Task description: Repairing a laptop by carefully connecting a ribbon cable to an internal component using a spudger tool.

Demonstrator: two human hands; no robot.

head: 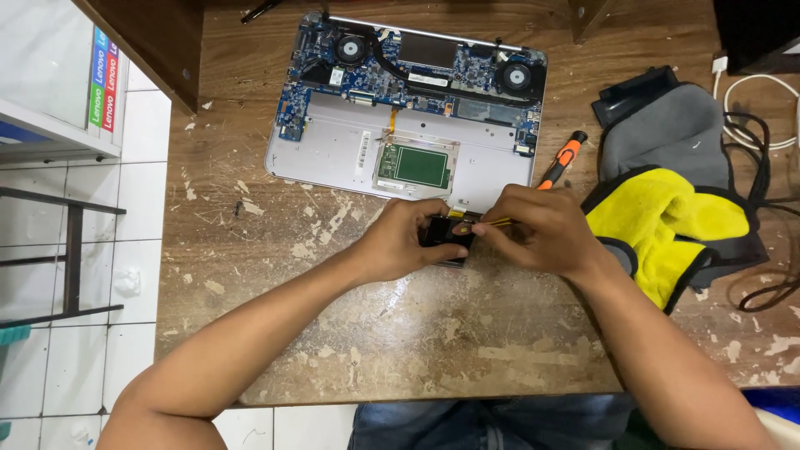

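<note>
- Holding a small black part (446, 233) between both hands, the person works just in front of the near edge of an opened laptop (333, 162), near the middle of the worn wooden counter (400, 333).
- Left hand (404, 237): its grip is closed around the left side of the small black part, fingers curled over the top and thumb underneath.
- Right hand (537, 229): its grip is pinched together on a thin yellow tool (498, 222), whose tip points left and meets the top of the small black part.
- What kind of piece the small black part is cannot be told; the hands cover most of it.
- The opened laptop lies with its bottom cover off, showing a blue circuit board (367, 79) along its far side, two round fans (517, 77) at the far corners and a green board (421, 165) in the near middle.
- An orange-and-black screwdriver (562, 158) lies just right of the laptop, its near end hidden behind the right hand.
- A yellow-and-grey cloth (667, 221) is bunched on the right of the counter, touching the right wrist.
- White and black cables (762, 125) lie tangled at the far right.
- White floor tiles (75, 350) show to the left of the counter.
</note>
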